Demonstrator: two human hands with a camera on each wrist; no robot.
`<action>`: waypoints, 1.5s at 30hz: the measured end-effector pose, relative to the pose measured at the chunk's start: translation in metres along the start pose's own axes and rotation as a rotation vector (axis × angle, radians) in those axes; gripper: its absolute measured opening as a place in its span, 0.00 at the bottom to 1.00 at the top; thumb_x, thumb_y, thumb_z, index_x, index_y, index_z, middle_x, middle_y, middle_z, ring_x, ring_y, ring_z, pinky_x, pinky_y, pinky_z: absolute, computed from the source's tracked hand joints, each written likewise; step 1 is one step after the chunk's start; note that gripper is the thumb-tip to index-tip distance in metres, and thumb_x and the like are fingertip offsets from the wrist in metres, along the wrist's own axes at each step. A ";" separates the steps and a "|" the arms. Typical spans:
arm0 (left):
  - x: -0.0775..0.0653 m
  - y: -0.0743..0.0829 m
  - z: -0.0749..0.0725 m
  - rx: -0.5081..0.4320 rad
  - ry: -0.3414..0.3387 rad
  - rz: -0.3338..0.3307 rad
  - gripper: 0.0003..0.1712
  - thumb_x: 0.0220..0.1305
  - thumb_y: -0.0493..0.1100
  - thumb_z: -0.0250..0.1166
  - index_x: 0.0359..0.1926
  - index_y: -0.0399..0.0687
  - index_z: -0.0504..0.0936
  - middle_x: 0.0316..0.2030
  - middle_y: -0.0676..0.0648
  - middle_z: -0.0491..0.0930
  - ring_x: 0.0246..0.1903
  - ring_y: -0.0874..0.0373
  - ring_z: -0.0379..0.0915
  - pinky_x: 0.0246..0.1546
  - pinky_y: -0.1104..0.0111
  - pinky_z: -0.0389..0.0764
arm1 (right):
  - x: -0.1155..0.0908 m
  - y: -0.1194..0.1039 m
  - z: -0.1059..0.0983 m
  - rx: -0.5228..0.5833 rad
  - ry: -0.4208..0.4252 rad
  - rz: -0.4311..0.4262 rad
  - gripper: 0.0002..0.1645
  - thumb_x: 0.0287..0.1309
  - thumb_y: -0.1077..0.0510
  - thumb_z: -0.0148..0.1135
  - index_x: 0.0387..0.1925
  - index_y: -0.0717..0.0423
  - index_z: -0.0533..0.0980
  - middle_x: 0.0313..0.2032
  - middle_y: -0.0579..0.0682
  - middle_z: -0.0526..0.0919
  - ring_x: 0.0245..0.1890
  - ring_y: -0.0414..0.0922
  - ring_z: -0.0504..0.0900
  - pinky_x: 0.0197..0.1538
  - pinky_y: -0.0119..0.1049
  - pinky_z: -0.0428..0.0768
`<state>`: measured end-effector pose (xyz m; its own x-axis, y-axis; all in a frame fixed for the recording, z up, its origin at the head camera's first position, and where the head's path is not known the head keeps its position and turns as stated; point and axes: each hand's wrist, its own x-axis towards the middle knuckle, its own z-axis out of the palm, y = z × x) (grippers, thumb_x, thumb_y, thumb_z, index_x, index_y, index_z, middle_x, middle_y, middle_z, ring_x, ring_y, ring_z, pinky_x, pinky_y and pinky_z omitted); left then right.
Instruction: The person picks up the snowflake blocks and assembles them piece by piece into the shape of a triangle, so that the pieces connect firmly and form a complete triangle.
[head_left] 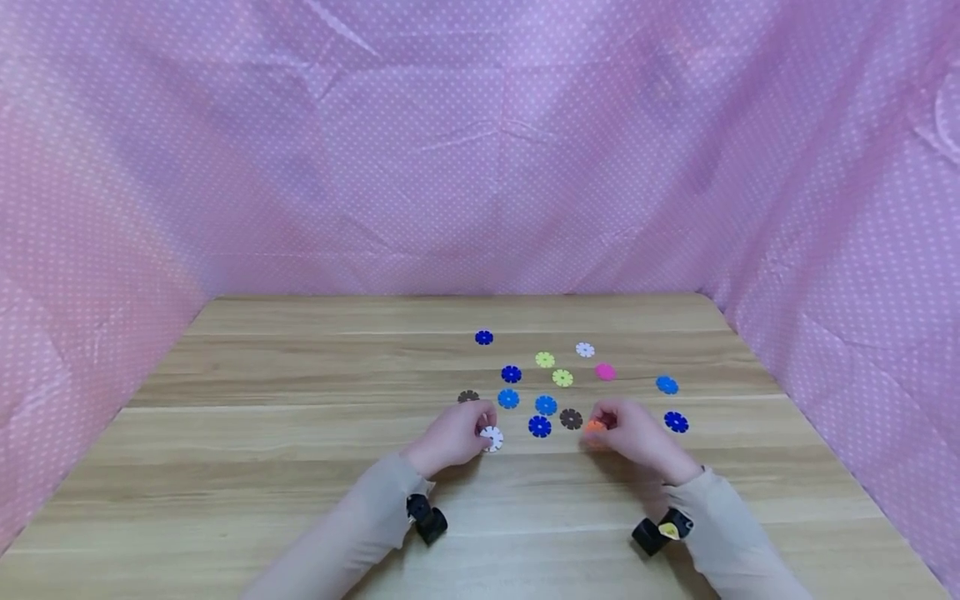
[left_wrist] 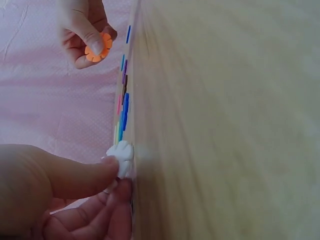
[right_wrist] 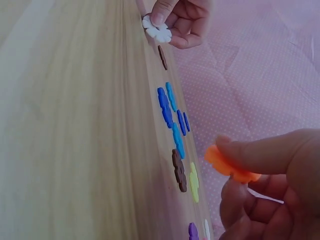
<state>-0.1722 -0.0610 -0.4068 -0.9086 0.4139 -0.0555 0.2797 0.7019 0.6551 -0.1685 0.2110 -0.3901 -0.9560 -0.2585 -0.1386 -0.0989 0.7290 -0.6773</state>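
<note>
My left hand [head_left: 456,435] pinches a white notched disc [head_left: 492,438] between thumb and fingers, close over the table; in the left wrist view the white disc [left_wrist: 121,157] stands on edge at the thumb tip. On the right, an orange notched disc [head_left: 596,427] is pinched in my right hand [head_left: 633,433], and the right wrist view has this orange disc [right_wrist: 231,166] tilted between thumb and fingers. Nearest the right hand lies a brown disc [head_left: 571,419]. Another brown disc [head_left: 468,397] lies just beyond the left hand, partly covered by it.
Dark blue [head_left: 540,427], light blue [head_left: 546,405] and yellow-green discs [head_left: 562,378] lie flat between and beyond the hands. Farther back are a pink disc [head_left: 605,372] and a white one. More blue discs [head_left: 676,422] lie right of the right hand. Pink dotted cloth [head_left: 480,167] surrounds the wooden table [head_left: 262,467].
</note>
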 end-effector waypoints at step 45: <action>-0.032 0.020 -0.016 -0.327 0.459 0.298 0.12 0.59 0.35 0.65 0.44 0.46 0.86 0.39 0.50 0.85 0.33 0.63 0.79 0.34 0.70 0.82 | 0.012 -0.082 0.031 0.563 -0.063 -0.156 0.17 0.65 0.60 0.55 0.52 0.66 0.69 0.24 0.49 0.83 0.25 0.43 0.80 0.36 0.38 0.82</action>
<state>-0.1422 -0.0698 -0.3794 -0.8672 0.2224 0.4456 0.4977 0.3520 0.7927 -0.1636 0.1285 -0.3586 -0.9221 -0.3853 -0.0370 -0.0591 0.2345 -0.9703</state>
